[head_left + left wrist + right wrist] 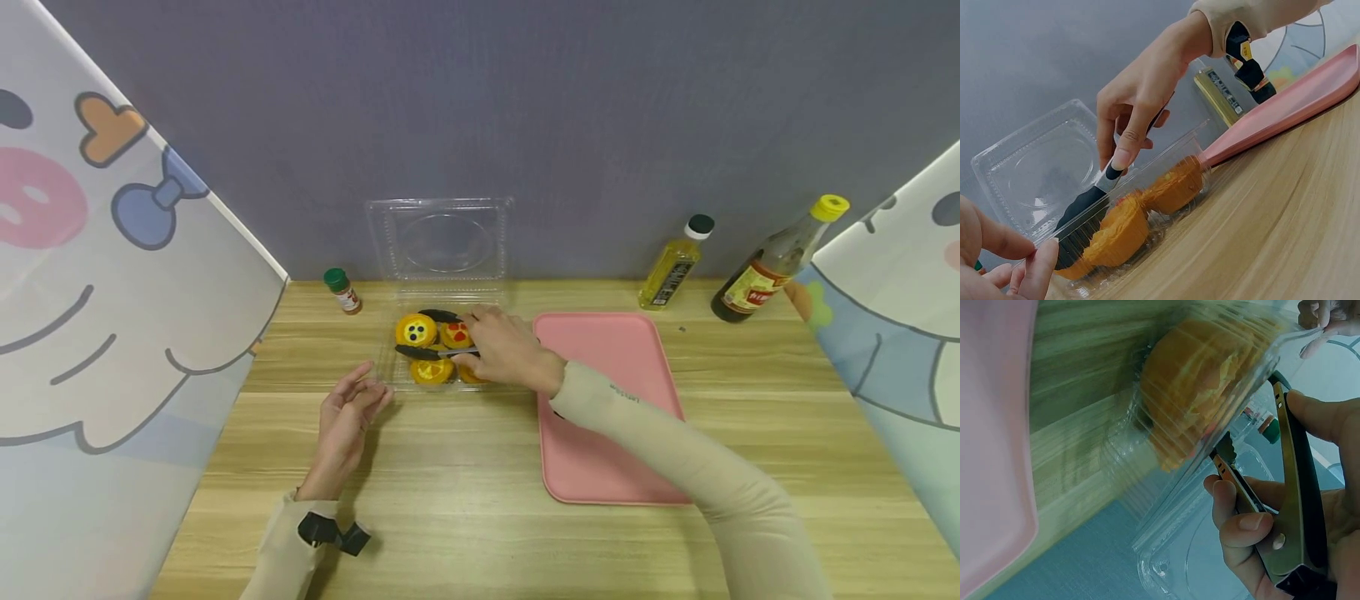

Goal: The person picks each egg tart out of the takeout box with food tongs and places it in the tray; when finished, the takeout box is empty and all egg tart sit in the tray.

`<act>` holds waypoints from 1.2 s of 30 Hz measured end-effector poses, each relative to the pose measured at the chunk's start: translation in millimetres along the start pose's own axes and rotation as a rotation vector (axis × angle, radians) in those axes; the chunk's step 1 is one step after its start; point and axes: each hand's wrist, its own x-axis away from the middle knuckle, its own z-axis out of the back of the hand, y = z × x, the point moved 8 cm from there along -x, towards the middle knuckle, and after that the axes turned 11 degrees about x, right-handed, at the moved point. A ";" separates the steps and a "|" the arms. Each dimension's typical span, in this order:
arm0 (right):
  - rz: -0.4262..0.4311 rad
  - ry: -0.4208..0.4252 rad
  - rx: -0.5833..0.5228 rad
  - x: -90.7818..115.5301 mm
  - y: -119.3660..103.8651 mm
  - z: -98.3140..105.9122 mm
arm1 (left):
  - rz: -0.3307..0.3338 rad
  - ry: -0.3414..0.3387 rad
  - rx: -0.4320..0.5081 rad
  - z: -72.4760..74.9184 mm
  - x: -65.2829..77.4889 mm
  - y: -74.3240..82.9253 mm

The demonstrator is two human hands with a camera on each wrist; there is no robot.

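Arching over box [386, 346], right hand [510, 346] grips tongs [420, 353] — left hand [348, 421] pinches rim [412, 389].

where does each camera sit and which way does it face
Head: worn on the head, facing forward and down at a clear box and pink tray; left hand, right hand and sleeves show.
Left wrist: worn there, facing across the box toward tongs; left fingers show, right hand beyond.
Right wrist: worn there, facing the box and tongs; right hand shows close up, left fingers at top right.
Wrist views share tongs and open lid.
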 end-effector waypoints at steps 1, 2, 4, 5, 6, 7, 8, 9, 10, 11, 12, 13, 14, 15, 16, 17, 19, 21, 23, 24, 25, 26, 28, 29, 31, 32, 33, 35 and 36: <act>0.003 0.009 0.008 0.0 -0.3 0.0 | 0.000 0.000 0.001 -0.1 0.0 0.0; 0.006 0.017 0.012 0.1 -0.6 0.3 | 0.002 -0.001 0.001 -0.3 -0.1 -0.3; 0.009 0.034 0.021 0.1 -1.1 0.3 | 0.007 0.002 0.003 -0.7 0.2 -0.6; 0.010 0.040 0.025 0.2 -1.4 0.4 | 0.008 0.005 0.006 -0.9 0.4 -0.6; 0.011 0.044 0.029 0.4 -1.6 0.3 | 0.010 0.006 0.007 -0.9 0.4 -0.8; 0.009 0.047 0.030 0.7 -1.5 0.2 | 0.011 0.004 0.007 -1.1 0.6 -0.8; 0.009 0.048 0.029 1.1 -1.5 0.1 | 0.011 -0.001 0.003 -1.3 0.9 -0.7; 0.008 0.050 0.029 1.3 -1.5 -0.1 | 0.008 -0.003 0.002 -1.6 1.4 -0.4; 0.007 0.052 0.028 1.6 -1.5 -0.2 | 0.006 -0.003 0.003 -1.1 1.3 -0.5; 0.007 0.053 0.026 2.0 -1.4 -0.2 | 0.004 -0.005 0.003 -1.1 1.5 -0.3; 0.006 0.054 0.024 2.4 -1.3 -0.1 | 0.002 -0.008 0.000 -1.1 1.4 -0.4; 0.006 0.056 0.021 2.7 -1.3 -0.1 | 0.000 -0.008 0.001 -1.1 1.5 -0.3; 0.006 0.058 0.018 2.9 -1.3 0.1 | -0.001 -0.006 0.002 -0.9 1.4 -0.4; 0.007 0.061 0.015 3.2 -1.2 0.4 | -0.002 -0.002 0.007 -0.8 1.5 -0.3; 0.007 0.064 0.011 3.4 -1.1 0.6 | -0.001 -0.003 0.005 -0.7 1.2 -0.4; 0.007 0.066 0.007 3.5 -0.9 0.8 | 0.001 -0.004 0.003 -1.0 1.3 -0.3; 0.006 0.068 0.001 3.7 -0.3 0.9 | 0.007 0.005 0.002 -0.8 1.3 -0.2; 0.004 0.069 -0.005 3.8 0.4 0.8 | 0.016 0.009 -0.001 -1.2 1.5 -0.3; -0.001 0.069 -0.011 3.7 1.4 1.3 | 0.025 0.017 -0.001 -1.3 1.3 -0.2; -0.003 0.070 -0.017 3.8 1.9 1.8 | 0.027 0.021 0.001 -1.1 0.9 -0.3; -0.006 0.070 -0.023 4.1 2.4 2.4 | 0.029 0.023 0.001 -1.1 0.8 -0.4; -0.008 0.071 -0.029 4.4 2.6 3.3 | 0.031 0.024 0.003 -1.3 0.8 -0.3; -0.011 0.074 -0.045 5.9 3.1 5.3 | 0.030 0.025 0.005 -1.3 0.7 -0.5; -0.010 0.075 -0.052 6.9 3.2 6.4 | 0.030 0.024 0.004 -1.2 0.8 -0.5; -0.010 0.080 -0.067 9.7 3.5 8.6 | 0.027 0.021 0.007 -1.8 1.4 -0.5; -0.010 0.084 -0.072 11.4 3.7 9.8 | 0.024 0.020 0.010 -1.8 1.6 -0.3; -0.012 0.087 -0.082 13.3 4.2 10.9 | 0.022 0.018 0.010 -1.9 1.7 -0.3; -0.014 0.095 -0.093 17.6 5.5 13.5 | 0.016 0.013 0.012 -2.1 2.2 0.2; -0.015 0.100 -0.096 19.7 6.2 14.8 | 0.012 0.010 0.011 -2.1 2.4 0.7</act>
